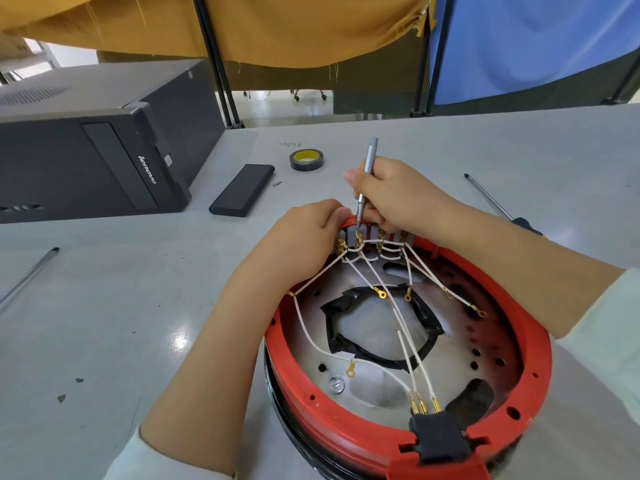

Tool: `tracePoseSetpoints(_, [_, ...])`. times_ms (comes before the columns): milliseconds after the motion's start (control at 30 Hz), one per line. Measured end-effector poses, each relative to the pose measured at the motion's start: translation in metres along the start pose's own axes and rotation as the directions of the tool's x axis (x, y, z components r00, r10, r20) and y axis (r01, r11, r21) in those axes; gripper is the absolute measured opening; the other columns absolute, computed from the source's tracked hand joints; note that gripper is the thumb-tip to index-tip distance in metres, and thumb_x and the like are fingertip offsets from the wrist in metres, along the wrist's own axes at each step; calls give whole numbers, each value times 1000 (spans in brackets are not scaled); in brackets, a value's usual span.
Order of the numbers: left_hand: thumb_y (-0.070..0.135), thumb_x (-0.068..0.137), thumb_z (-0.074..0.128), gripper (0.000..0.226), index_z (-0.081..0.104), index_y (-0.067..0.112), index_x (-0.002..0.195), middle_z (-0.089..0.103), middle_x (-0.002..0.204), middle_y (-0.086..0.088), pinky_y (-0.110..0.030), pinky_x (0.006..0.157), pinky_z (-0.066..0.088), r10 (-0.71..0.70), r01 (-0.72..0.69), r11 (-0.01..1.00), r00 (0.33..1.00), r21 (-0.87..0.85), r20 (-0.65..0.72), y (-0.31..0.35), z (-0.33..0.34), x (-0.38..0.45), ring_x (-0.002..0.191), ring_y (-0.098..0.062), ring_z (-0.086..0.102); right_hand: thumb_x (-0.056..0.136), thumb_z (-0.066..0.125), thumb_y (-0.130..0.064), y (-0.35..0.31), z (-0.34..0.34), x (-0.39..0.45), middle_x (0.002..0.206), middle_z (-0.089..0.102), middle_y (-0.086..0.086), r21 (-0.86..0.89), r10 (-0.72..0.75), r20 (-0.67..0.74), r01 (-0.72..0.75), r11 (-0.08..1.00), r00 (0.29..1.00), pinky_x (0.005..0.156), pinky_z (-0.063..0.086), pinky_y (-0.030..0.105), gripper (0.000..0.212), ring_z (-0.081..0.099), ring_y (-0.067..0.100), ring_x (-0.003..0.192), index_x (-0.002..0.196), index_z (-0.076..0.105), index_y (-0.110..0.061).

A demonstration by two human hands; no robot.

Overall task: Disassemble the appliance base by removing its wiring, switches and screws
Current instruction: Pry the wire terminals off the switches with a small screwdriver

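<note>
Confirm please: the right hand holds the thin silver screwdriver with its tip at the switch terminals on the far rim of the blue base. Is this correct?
Not quite: the base is red, not blue, as the head view shows. The rest stands: the right hand holds the thin silver screwdriver, tip at the switch terminals on the far rim.

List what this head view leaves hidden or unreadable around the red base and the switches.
- Switch fronts: head view, covered by both hands.
- Screwdriver tip: too small to tell what it touches among the gold terminals.
- Left hand fingertips: curled over the red base rim, out of sight.
- Black plug: its lower end is cut off near the bottom edge.
- Right hand palm: turned away.
</note>
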State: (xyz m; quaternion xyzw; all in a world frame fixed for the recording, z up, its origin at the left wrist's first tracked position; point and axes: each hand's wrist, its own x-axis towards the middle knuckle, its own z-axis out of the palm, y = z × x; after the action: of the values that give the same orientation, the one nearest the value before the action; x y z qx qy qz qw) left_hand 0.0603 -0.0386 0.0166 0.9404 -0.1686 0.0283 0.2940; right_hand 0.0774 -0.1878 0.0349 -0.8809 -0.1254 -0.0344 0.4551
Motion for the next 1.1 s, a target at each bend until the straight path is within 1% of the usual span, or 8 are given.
tracePoseSetpoints(133, [35, 101, 31, 35, 60, 16, 102, 61, 86, -1, -29, 67, 34, 11, -11, 1000, 1000, -8, -4, 0, -1, -1, 83, -18, 52, 99, 42, -35, 4, 1, -12, 50, 47, -9, 52, -147, -108, 154, 987, 983, 49, 34, 13, 25, 47, -2, 41, 77, 44, -24])
tracePoseSetpoints(333, [34, 101, 31, 34, 59, 15, 96, 57, 76, 1, -28, 62, 35, 17, -17, 1000, 1000, -18, -5, 0, 0, -2, 74, -16, 50, 99, 42, -36, 3, 3, -13, 54, 47, -6, -44, -168, -88, 164, 985, 982, 54, 36, 22, 23, 45, 1, 43, 80, 44, -23])
tracePoseSetpoints(400, [34, 101, 31, 33, 57, 16, 92, 53, 70, 4, -22, 59, 34, 12, -12, 1000, 1000, -17, -6, -1, 0, -1, 68, -11, 48, 99, 41, -37, 3, 4, -11, 56, 46, -8, -69, -149, -76, 144, 987, 986, 54, 36, 22, 24, 46, -2, 43, 78, 43, -25])
tracePoseSetpoints(500, [34, 102, 31, 32, 56, 17, 93, 53, 72, 2, -28, 60, 32, 2, -2, 1000, 1000, -12, 4, 0, 0, -1, 71, -14, 48, 100, 39, -36, 0, 3, -2, 58, 46, -6, -97, -58, -41, 54, 994, 997, 50, 33, 19, 27, 45, -6, 36, 76, 43, -23])
tracePoseSetpoints(700, [34, 102, 30, 30, 54, 19, 92, 50, 69, 5, -20, 57, 33, -5, 5, 1000, 1000, 0, 9, 1, 0, 0, 66, -8, 46, 100, 41, -36, -1, 0, 10, 51, 42, 0, 30, 96, 71, -98, 995, 993, 30, 27, 14, 30, 32, 2, 25, 78, 46, -16])
tracePoseSetpoints(833, [34, 102, 31, 33, 58, 15, 98, 59, 80, -1, -29, 63, 34, -6, 6, 1000, 1000, -8, 11, 0, -1, -1, 77, -16, 51, 100, 41, -35, 3, 2, 1, 54, 45, -7, 42, -28, -26, 29, 999, 999, 35, 30, 9, 28, 42, -1, 31, 77, 45, -20])
tracePoseSetpoints(933, [35, 101, 31, 35, 61, 16, 103, 62, 84, -2, -28, 64, 34, -2, 2, 1000, 1000, -21, 4, 0, -1, 0, 81, -17, 53, 100, 41, -34, 5, 1, -8, 46, 44, -12, 168, -101, -76, 112, 979, 992, 39, 33, 11, 25, 41, 1, 35, 79, 44, -21])
tracePoseSetpoints(1100, [34, 101, 32, 33, 59, 15, 96, 52, 70, 5, -26, 57, 31, 4, -4, 1000, 1000, -12, -2, 0, 0, 0, 69, -13, 48, 100, 40, -36, 2, 3, -10, 59, 46, -13, -35, -147, -50, 146, 989, 988, 51, 35, 13, 24, 48, -7, 44, 77, 42, -29])
